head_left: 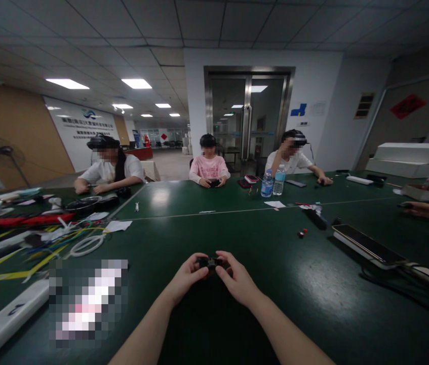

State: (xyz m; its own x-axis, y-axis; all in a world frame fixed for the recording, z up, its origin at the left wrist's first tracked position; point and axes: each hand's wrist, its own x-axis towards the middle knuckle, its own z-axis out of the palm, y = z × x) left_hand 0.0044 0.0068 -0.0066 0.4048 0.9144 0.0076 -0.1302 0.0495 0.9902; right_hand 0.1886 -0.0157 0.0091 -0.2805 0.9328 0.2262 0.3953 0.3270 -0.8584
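Note:
Between my two hands is a small dark device [211, 262], blocky and black with a greyish middle. Its exact kind is too small to make out. My left hand [188, 276] grips its left end, thumb in front and fingers curled behind. The right end is pinched by my right hand [235, 276] in the same way. Both forearms reach over the near part of the dark green table [206, 228]. Parts of the device are hidden under my fingers.
A white power strip [16, 309] and tangled cables [87, 246] lie at left. On the right are a phone [368, 246] on a white box, black cords and small red pieces [302, 233]. Two water bottles [273, 182] stand farther back. Several people sit around the table.

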